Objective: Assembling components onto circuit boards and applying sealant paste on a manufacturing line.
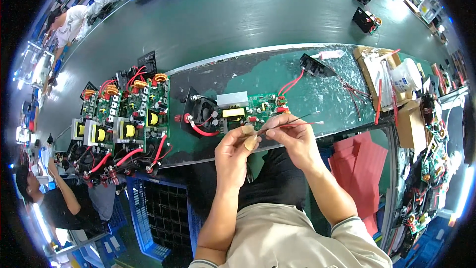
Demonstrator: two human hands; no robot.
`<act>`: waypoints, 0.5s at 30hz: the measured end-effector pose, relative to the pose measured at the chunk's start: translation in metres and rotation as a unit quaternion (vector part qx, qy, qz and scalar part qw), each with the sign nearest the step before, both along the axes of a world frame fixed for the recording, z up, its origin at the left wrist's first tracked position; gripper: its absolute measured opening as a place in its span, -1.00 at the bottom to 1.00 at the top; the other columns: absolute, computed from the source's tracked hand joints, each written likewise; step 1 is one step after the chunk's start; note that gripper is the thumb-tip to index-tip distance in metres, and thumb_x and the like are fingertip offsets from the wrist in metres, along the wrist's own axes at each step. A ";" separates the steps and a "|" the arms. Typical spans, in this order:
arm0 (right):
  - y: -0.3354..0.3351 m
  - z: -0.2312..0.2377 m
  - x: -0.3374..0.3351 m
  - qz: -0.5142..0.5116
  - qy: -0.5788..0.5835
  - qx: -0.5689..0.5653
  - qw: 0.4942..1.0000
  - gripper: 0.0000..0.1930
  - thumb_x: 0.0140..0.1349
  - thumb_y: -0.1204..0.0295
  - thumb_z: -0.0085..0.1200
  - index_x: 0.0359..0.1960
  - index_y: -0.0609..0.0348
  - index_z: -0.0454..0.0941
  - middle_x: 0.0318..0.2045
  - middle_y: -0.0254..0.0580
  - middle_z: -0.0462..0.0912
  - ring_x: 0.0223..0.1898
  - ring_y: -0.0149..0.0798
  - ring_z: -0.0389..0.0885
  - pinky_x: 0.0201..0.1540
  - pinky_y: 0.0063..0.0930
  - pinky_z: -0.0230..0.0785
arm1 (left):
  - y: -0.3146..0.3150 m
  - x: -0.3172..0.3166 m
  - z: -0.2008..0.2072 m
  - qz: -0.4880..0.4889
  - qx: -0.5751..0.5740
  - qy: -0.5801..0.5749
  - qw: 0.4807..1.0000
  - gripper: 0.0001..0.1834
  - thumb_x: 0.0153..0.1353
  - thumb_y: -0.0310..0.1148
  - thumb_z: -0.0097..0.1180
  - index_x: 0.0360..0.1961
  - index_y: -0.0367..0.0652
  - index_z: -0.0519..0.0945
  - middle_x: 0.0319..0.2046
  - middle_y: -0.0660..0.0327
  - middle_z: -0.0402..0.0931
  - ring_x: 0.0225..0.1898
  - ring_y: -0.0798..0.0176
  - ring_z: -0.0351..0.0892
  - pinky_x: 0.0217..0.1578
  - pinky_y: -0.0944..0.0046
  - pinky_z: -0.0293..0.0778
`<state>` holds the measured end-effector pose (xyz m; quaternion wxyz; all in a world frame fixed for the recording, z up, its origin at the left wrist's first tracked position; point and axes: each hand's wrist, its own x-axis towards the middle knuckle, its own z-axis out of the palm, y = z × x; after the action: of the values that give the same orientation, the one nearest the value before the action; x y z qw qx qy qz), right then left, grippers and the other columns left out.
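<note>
A pair of thin wires, one red and one black, is pinched between my two hands over the front edge of the workbench. My left hand, with tan finger covers on its thumb and a fingertip, is closed on their near ends, largely hidden by the fingers. My right hand grips them just beside it, and the free ends stick out to the right. Right behind my hands lies a green circuit board with a silver heat sink and a yellow transformer. A black fan panel with a thick red cable adjoins its left end.
Several assembled boards stand in a row at the left. A black panel with red wires lies at the back right, near a cardboard box. Beyond runs a green conveyor. A blue crate sits below; two people work at left.
</note>
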<state>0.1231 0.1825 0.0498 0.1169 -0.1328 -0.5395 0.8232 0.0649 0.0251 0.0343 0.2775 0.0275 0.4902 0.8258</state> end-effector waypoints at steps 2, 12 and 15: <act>-0.003 0.004 -0.001 0.014 -0.001 -0.004 1.000 -0.89 0.25 0.63 0.15 -0.19 0.29 0.58 -0.21 -0.18 0.66 -0.12 -0.37 0.61 0.01 -0.45 0.45 | 0.000 -0.001 -0.003 0.009 -0.005 0.030 1.000 -0.68 0.25 -0.57 0.22 0.03 -0.28 0.56 -0.13 0.20 0.61 -0.11 0.35 0.60 -0.05 0.37 0.53; -0.001 -0.001 -0.001 0.002 -0.022 -0.025 0.999 -0.88 0.27 0.63 0.14 -0.17 0.32 0.58 -0.22 -0.15 0.66 -0.14 -0.32 0.65 -0.08 -0.47 0.50 | 0.001 -0.001 -0.002 0.044 -0.045 0.124 0.990 -0.65 0.23 -0.62 0.22 0.05 -0.28 0.55 -0.15 0.20 0.62 -0.13 0.38 0.60 -0.06 0.38 0.51; -0.001 -0.004 -0.001 0.016 -0.003 0.023 1.000 -0.87 0.26 0.64 0.14 -0.17 0.33 0.57 -0.20 -0.15 0.64 -0.14 -0.31 0.64 -0.05 -0.46 0.50 | -0.001 -0.002 -0.002 0.050 -0.017 0.069 0.996 -0.68 0.23 -0.58 0.23 0.02 -0.29 0.56 -0.18 0.18 0.63 -0.18 0.36 0.62 -0.08 0.36 0.55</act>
<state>0.1216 0.1811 0.0455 0.1052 -0.1239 -0.5610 0.8117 0.0626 0.0243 0.0328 0.2017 0.0555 0.5226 0.8265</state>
